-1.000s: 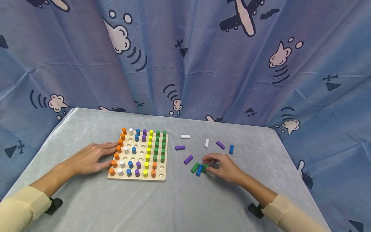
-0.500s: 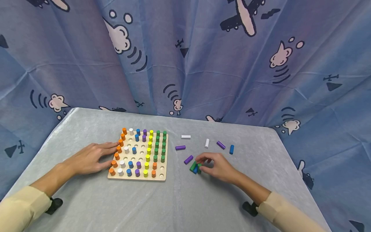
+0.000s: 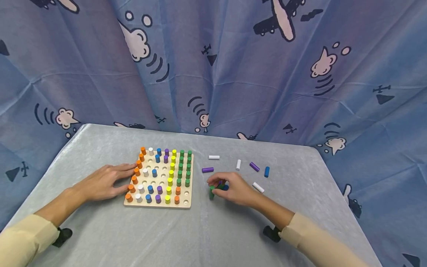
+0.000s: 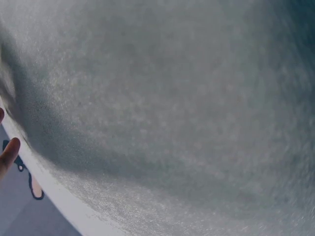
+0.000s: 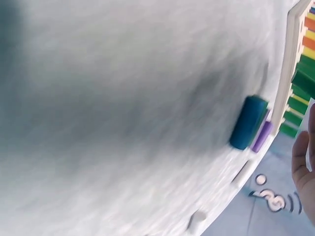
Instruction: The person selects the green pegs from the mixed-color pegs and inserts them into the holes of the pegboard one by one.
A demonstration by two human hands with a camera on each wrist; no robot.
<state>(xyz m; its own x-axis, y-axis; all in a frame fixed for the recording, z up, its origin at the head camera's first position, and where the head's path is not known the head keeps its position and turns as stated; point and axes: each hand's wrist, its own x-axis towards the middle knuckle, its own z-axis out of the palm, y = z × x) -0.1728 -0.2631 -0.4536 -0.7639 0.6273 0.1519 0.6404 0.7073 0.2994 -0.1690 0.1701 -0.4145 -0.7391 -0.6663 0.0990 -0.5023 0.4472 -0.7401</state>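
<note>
A wooden pegboard [image 3: 163,207] holds upright pegs in rows of orange, white, blue, purple, yellow and green. At its left edge my left hand [image 3: 103,183] rests with fingers extended, touching the board's side. To the right of the board, my right hand [image 3: 235,188] pinches a green peg [image 3: 211,193] between thumb and fingers. Under that hand lie a blue peg [image 5: 248,122] and a purple peg [image 5: 262,136], with a green one partly hidden beside them. The left wrist view shows mostly cloth and two fingertips [image 4: 11,150].
Beyond my right hand lie loose white pegs [image 3: 214,157], purple pegs [image 3: 254,167] and a blue peg [image 3: 267,171]. Another white peg [image 3: 258,187] lies just behind the right wrist. A grey cloth covers the table [image 3: 133,237]. A blue patterned curtain [image 3: 233,92] hangs behind it.
My right hand has moved left toward the board, carrying the green peg over the loose green and blue pegs. A white peg behind it has come into view. The left hand stays still.
</note>
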